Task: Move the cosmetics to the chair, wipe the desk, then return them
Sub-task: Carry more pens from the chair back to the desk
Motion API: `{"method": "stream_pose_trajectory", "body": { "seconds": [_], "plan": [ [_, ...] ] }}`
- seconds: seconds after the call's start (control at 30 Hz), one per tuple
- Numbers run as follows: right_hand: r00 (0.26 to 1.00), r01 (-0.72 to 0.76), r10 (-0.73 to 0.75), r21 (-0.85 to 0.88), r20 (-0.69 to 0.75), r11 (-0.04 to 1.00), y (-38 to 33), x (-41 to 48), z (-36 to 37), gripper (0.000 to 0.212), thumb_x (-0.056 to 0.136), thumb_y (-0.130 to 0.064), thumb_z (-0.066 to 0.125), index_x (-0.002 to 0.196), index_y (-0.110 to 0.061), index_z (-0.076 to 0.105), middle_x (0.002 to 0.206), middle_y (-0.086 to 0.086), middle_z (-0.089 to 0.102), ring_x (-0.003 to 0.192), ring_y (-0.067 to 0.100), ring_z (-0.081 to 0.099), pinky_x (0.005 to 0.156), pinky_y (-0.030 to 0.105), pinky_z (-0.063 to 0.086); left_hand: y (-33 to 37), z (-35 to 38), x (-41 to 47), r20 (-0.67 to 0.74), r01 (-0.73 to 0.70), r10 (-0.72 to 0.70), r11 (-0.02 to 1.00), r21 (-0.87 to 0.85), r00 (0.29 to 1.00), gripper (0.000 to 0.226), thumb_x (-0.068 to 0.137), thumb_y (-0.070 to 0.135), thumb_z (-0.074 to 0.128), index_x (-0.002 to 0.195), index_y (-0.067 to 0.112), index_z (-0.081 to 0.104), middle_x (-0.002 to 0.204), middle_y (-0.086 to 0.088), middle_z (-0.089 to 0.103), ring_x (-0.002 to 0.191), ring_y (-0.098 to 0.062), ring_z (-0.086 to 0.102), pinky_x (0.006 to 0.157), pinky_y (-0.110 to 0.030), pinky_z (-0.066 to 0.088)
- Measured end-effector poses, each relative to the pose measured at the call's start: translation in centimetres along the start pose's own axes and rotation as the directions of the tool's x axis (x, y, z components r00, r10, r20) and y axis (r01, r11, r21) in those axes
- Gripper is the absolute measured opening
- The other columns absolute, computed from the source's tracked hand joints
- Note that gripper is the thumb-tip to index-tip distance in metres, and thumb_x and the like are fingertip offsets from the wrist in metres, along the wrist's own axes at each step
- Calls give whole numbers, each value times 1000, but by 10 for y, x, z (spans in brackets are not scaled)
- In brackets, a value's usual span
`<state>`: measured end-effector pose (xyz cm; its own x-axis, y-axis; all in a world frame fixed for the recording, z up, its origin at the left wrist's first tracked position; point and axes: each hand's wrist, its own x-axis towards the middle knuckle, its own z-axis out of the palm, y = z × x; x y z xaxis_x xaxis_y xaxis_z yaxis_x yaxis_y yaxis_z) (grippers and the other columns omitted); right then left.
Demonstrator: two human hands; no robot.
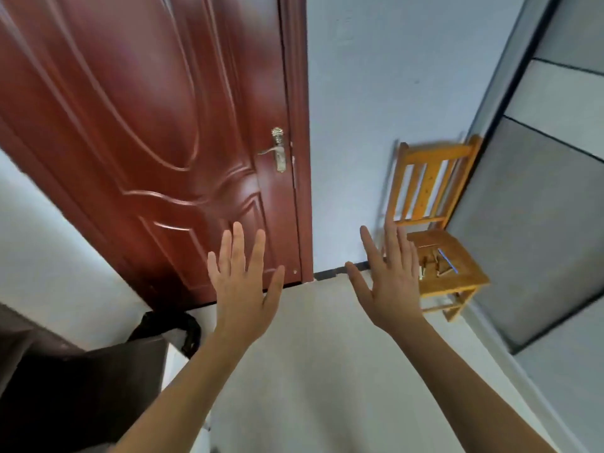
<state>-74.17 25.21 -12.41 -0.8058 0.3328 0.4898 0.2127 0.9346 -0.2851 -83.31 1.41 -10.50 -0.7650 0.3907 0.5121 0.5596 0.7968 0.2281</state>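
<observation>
The red-brown door (147, 142) fills the upper left of your view and is shut in its frame. To its right runs a pale wall (359, 93), with the light floor (327, 371) below it. Grey panels (539, 223) line the right side. A dark piece of furniture (65, 387) sits at your lower left; it is too blurred to identify.

The wooden chair (438, 153) stands upright in the corner between the wall and the grey panels.

Your left hand (243, 289) is raised in front of the door's lower edge, fingers straight and spread, holding nothing. Your right hand (392, 282) is raised in the same way, fingers straight and spread, holding nothing. In the view it overlaps the chair's left edge; contact cannot be confirmed.

The cosmetics (436, 264) lie on the chair seat as a small cluster just right of your right hand. The individual items are too blurred to tell apart.

A brass handle (277, 152) is mounted on the door's right edge.
</observation>
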Motion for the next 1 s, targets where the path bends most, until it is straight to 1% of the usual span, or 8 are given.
{"method": "stream_pose_trajectory", "body": {
  "seconds": [0.1, 0.2, 0.37, 0.57, 0.67, 0.8, 0.9, 1.0],
  "plan": [
    [995, -95, 95, -31, 18, 995, 95, 3, -19, 63, 102, -61, 30, 157, -30, 28, 168, 10, 9, 155, 33, 6, 123, 56, 15, 80, 55, 32, 40, -36, 38, 998, -52, 998, 64, 100, 49, 36, 156, 19, 27, 166, -13, 8, 153, -31, 7, 116, -63, 16],
    [983, -180, 181, -66, 10, 981, 187, 11, -42, 61, 101, -58, 36, 156, -30, 33, 167, 12, 13, 154, 35, 10, 120, 59, 21, 160, 103, 64, 98, -88, 99, 990, -108, 990, 65, 100, 51, 32, 156, 19, 26, 166, -11, 5, 153, -31, 5, 116, -63, 15],
    [948, -310, 315, -97, 39, 946, 296, 38, -72, 63, 100, -61, 31, 157, -35, 26, 168, 9, 6, 154, 36, 8, 120, 59, 22, 253, 159, 111, 138, -147, 177, 968, -204, 975, 64, 101, 53, 31, 157, 22, 25, 167, -8, 5, 154, -27, 3, 117, -65, 15],
    [903, -420, 425, -85, 63, 904, 378, 86, -57, 61, 101, -61, 35, 157, -40, 20, 168, 7, 4, 155, 33, 5, 119, 57, 24, 299, 234, 169, 153, -196, 239, 948, -249, 959, 63, 102, 51, 31, 157, 22, 24, 167, -8, 5, 154, -27, 2, 117, -66, 15],
    [884, -443, 454, -111, 108, 890, 414, 113, -40, 65, 100, -65, 27, 158, -41, 15, 169, 4, -2, 155, 30, 0, 121, 56, 23, 320, 283, 205, 160, -202, 253, 938, -282, 954, 63, 102, 51, 31, 157, 24, 22, 167, -6, 4, 154, -26, 2, 117, -66, 15],
    [848, -468, 500, -197, 176, 862, 463, 166, -19, 65, 99, -66, 24, 158, -44, 7, 168, 0, -12, 155, 26, -8, 123, 54, 20, 350, 354, 260, 180, -191, 257, 929, -318, 949, 62, 102, 54, 28, 157, 27, 22, 167, -2, 6, 154, -24, 5, 118, -63, 16],
    [833, -469, 517, -243, 198, 849, 498, 209, -10, 68, 94, -71, 14, 157, -45, 2, 168, -2, -15, 155, 25, -9, 123, 53, 21, 374, 398, 303, 225, -183, 269, 922, -342, 936, 62, 101, 53, 35, 157, 28, 24, 167, 0, 7, 154, -21, 3, 120, -59, 12],
    [819, -480, 534, -259, 210, 838, 530, 248, -8, 73, 89, -73, 7, 157, -46, 2, 168, -2, -14, 155, 25, -7, 122, 54, 24, 398, 432, 342, 238, -195, 287, 917, -347, 928, 61, 100, 50, 39, 155, 26, 28, 166, -2, 12, 153, -24, 8, 120, -56, 13]
  ]
}}
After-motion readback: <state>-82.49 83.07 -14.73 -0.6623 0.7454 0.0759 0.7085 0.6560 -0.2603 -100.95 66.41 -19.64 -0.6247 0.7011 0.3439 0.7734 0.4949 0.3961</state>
